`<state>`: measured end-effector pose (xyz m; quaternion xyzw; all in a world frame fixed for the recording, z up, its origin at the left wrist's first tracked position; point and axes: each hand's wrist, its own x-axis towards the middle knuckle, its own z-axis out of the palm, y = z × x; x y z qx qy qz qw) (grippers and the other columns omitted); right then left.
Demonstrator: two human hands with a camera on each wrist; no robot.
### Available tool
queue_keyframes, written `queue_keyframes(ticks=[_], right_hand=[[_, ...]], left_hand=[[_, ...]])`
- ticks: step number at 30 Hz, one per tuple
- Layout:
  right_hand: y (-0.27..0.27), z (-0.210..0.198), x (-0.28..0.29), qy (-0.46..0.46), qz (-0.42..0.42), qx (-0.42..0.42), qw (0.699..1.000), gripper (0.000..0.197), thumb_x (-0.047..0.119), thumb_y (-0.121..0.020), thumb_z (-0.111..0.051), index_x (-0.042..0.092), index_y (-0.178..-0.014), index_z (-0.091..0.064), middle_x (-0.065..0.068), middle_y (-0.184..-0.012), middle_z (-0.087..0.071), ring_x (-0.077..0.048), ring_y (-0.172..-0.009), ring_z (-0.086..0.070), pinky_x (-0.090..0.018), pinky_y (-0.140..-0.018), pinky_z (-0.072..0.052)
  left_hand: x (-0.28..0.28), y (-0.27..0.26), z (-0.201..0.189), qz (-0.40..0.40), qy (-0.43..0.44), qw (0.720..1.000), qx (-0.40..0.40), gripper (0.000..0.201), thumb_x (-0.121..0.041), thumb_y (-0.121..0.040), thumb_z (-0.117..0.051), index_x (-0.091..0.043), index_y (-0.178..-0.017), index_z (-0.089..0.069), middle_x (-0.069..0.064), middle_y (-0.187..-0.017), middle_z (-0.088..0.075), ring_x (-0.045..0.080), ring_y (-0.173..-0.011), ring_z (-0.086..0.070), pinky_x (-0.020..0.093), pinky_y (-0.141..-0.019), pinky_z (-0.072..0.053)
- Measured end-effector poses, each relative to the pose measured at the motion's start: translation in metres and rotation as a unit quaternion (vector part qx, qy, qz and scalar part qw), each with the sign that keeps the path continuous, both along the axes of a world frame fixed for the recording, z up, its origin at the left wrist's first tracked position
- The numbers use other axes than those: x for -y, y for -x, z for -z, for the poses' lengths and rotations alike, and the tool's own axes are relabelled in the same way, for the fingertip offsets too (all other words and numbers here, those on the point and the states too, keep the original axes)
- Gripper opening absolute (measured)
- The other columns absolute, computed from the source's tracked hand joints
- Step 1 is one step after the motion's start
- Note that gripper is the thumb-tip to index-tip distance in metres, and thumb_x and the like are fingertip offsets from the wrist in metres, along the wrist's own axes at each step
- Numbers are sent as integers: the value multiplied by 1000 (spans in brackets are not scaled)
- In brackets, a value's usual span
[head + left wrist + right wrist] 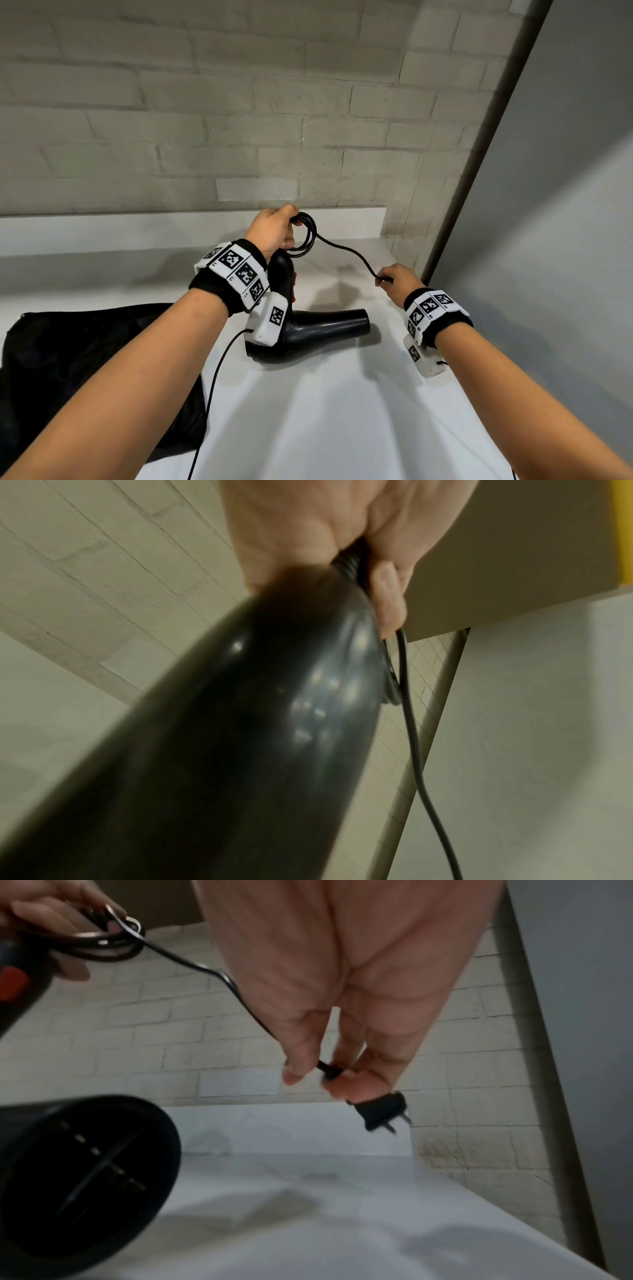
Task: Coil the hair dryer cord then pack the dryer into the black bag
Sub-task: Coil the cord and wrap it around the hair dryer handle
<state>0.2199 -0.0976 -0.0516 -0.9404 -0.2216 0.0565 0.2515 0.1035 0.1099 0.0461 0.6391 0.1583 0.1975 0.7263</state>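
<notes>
On the white counter (342, 394) the black bag (85, 359) lies left of the raised dryer (325, 325), whose handle end and coiled cord (306, 236) the left hand (274, 228) grips, while the right hand (399, 279) pinches the cord at the plug (380, 1110).

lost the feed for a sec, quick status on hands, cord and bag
Left hand grips cord coils at dryer handle. Right hand pinches cord by the plug. Black bag at left, nothing blocking.
</notes>
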Motion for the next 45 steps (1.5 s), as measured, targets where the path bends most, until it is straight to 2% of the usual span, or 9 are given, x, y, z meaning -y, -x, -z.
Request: queue_keyframes(ticks=[4, 7, 14, 21, 29, 33, 38, 41, 45], right_hand=[[0, 0, -4, 1, 11, 2, 1000, 18, 0, -86, -50, 5, -82, -67, -11, -90, -53, -31, -82, -56, -25, -75, -40], [5, -14, -14, -120, 13, 0, 993, 14, 0, -88, -49, 3, -85, -63, -14, -94, -54, -31, -83, -59, -28, -82, -50], [58, -66, -52, -459, -31, 53, 886, 30, -1, -91, -43, 22, -70, -43, -2, -65, -49, -1, -39, -49, -16, -40, -40], [83, -69, -67, -534, -89, 49, 839, 25, 4, -89, -44, 23, -72, -42, 5, -58, -50, -9, -44, -49, -19, -45, -41], [79, -57, -81, -509, -107, 43, 853, 25, -4, -87, -43, 19, -77, -46, 0, -64, -53, -2, -49, -56, -15, -51, -48], [82, -49, -87, -377, -101, 112, 914, 10, -8, -83, -50, -2, -83, -59, 4, -78, -52, 1, -63, -52, -4, -62, -42], [79, -52, -86, -291, -22, 225, 930, 19, 14, -81, -59, 5, -92, -47, -10, -94, -48, -14, -74, -45, -23, -62, -37], [69, -56, -91, -332, 18, 97, 938, 26, 15, -76, -58, 11, -91, -37, -5, -87, -48, -16, -67, -46, -27, -59, -38], [68, -58, -100, -354, -94, -1, 931, 48, 3, -70, -41, 17, -116, -44, -5, -102, -60, -28, -96, -63, -44, -86, -54]], left_hand=[[1, 0, 1, 6, -3, 1000, -2, 30, -12, -91, -40, -7, -62, -45, -11, -29, -26, 4, -27, -18, 13, -32, -16], [-1, 0, 2, 3, -4, 1000, 2, 29, -12, -91, -39, -6, -65, -46, -12, -28, -23, 4, -26, -18, 13, -31, -17], [7, -1, 2, 23, 3, 1000, 11, 26, -12, -94, -38, -7, -69, -46, -8, -26, -30, 3, -26, -21, 12, -31, -19], [9, -3, 3, 35, 8, 999, 19, 27, -15, -95, -39, -9, -69, -43, -9, -27, -29, 2, -25, -21, 12, -31, -18], [12, -5, 4, 46, 21, 998, 23, 28, -13, -96, -40, -13, -68, -40, -12, -30, -34, 1, -26, -23, 12, -31, -19], [16, -6, 6, 85, 9, 996, 16, 30, -13, -96, -40, -12, -67, -38, -11, -31, -29, 3, -26, -21, 12, -30, -20], [14, -4, 4, 96, 15, 995, 13, 31, -15, -96, -40, -13, -66, -37, -11, -38, -35, 2, -27, -23, 13, -30, -20], [14, -1, 4, 118, 7, 993, -4, 32, -16, -97, -39, -13, -65, -37, -12, -35, -35, 1, -27, -22, 13, -29, -19], [16, -3, 2, 124, -6, 992, -15, 26, -17, -97, -38, -12, -72, -42, -13, -31, -31, 1, -25, -21, 13, -29, -19]])
